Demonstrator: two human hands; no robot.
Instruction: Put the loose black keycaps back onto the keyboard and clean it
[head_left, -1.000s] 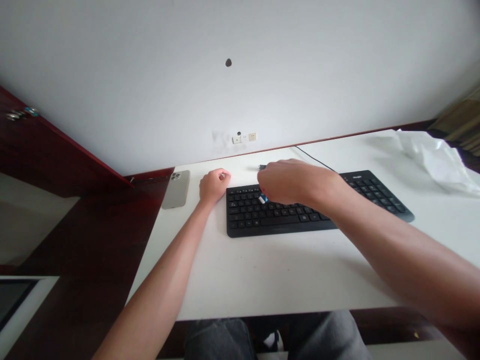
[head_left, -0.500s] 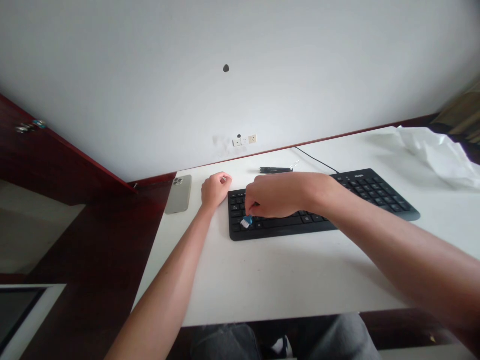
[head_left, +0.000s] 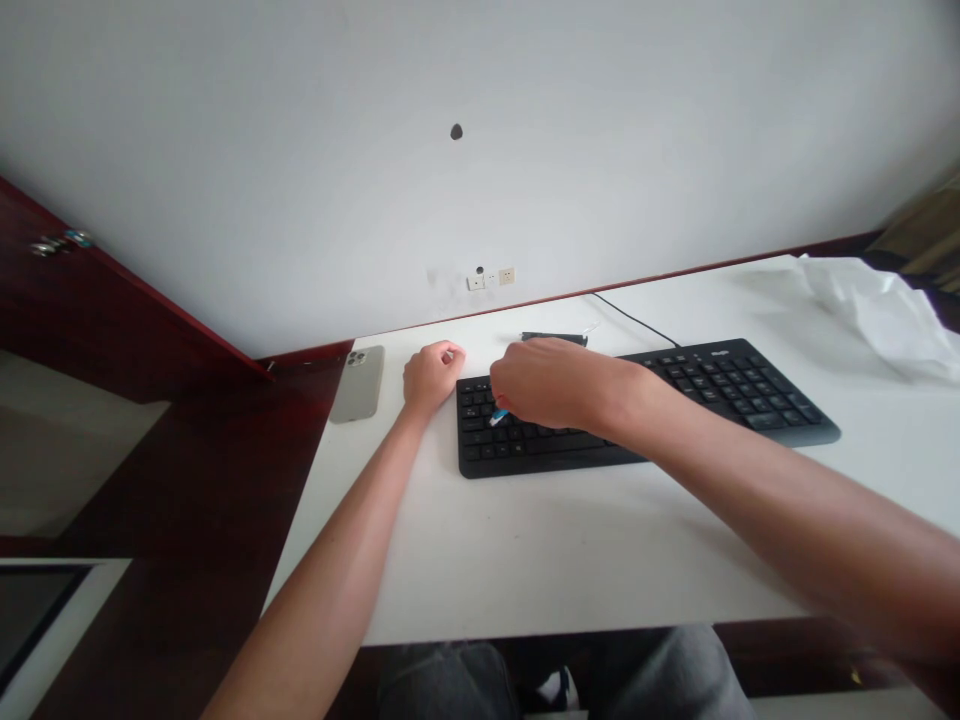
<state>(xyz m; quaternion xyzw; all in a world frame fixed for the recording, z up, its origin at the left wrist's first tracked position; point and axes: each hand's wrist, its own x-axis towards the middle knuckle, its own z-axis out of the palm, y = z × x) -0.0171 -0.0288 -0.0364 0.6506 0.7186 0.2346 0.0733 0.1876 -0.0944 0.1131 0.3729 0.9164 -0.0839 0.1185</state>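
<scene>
A small brush [head_left: 497, 416] with white bristles and a blue head is pinched in my right hand [head_left: 547, 382]; its handle is hidden by the fingers. That hand is over the left part of a black keyboard [head_left: 551, 463], and the bristles are at the keys there. My left hand [head_left: 432, 374] rests on the table just beyond the keyboard's left end, its fingers curled into a loose fist with nothing visible in them.
On the white table [head_left: 585, 560] lie a phone [head_left: 360, 384] at the left, a slim black object [head_left: 556, 337] behind the keyboard, and a crumpled white plastic bag [head_left: 874, 310] at the far right. A cable [head_left: 637, 323] runs back from the keyboard towards the wall.
My right hand has moved the brush slightly away from me, from the lower keys to those further up, and tilted it so less of the head shows. My left hand stays put.
</scene>
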